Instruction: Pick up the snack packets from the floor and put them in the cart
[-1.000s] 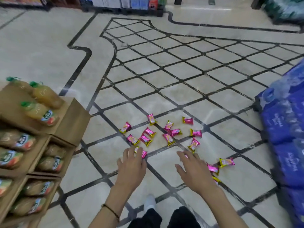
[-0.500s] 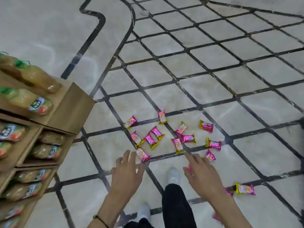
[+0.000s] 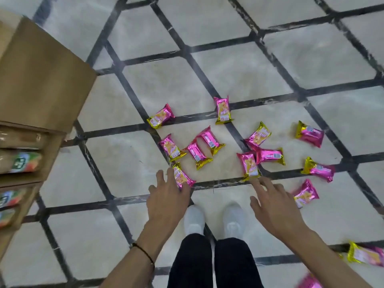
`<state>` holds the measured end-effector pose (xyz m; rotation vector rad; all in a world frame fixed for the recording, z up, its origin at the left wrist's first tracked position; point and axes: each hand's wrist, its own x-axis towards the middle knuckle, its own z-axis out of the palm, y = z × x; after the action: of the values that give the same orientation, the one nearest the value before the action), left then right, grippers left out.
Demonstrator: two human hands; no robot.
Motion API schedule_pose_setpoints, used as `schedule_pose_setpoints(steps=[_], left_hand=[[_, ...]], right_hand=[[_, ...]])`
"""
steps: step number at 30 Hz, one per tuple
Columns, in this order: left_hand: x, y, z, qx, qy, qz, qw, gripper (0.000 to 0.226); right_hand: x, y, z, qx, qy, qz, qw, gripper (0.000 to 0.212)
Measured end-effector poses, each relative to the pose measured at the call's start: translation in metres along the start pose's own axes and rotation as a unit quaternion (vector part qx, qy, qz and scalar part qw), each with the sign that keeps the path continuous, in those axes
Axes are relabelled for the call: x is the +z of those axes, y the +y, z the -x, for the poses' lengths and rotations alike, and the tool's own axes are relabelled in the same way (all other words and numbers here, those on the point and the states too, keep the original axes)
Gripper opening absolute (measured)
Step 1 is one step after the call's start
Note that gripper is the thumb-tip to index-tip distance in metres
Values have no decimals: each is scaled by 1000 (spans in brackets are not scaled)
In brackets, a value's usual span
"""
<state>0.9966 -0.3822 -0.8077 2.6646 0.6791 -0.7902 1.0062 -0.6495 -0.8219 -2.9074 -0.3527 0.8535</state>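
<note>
Both hands have dropped closer to the floor [image 3: 128, 163] than half a second ago, and the view has tipped further down, so that two white shoes [image 3: 194, 219] now show side by side between the forearms. Pink-and-gold snack packets [image 3: 198, 154] lie scattered on the pale tiles ahead of the shoes, most in a loose cluster, a few well apart to the right, and one at the right edge [image 3: 365, 254]. The left hand [image 3: 166, 196] reaches out palm down with fingers spread, its forefinger [image 3: 172, 177] lying along the edge of the nearest packet [image 3: 184, 177]. Whether it presses on the wrapper I cannot tell; nothing is gripped. The right hand [image 3: 274, 206] is likewise spread and holds nothing, its forefinger [image 3: 257, 185] stretched out to the gold end of another packet [image 3: 249, 164], which lies just above a dark strip in the floor. A thin dark cord bracelet [image 3: 145, 253] circles the left wrist, and black trousers [image 3: 207, 262] show at the bottom. At the left stands a cardboard display rack [image 3: 41, 75] with bottles [image 3: 22, 163] lying in its lower shelves.
</note>
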Motion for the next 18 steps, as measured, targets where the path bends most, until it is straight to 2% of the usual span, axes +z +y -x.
schedule_pose_setpoints(steps=[6,9,18], left_hand=[[148,-48,-95,-32,-24,48,998,65],[205,-65,-131,-47,-24,65,997,70],[306,-76,-203,-102,44,58,992,95]], right_hand=[[137,41,-76,43,6,-37,998,59],[191,60,-115,23,24,-13,999,69],[271,97,-232,31,56,40,997,77]])
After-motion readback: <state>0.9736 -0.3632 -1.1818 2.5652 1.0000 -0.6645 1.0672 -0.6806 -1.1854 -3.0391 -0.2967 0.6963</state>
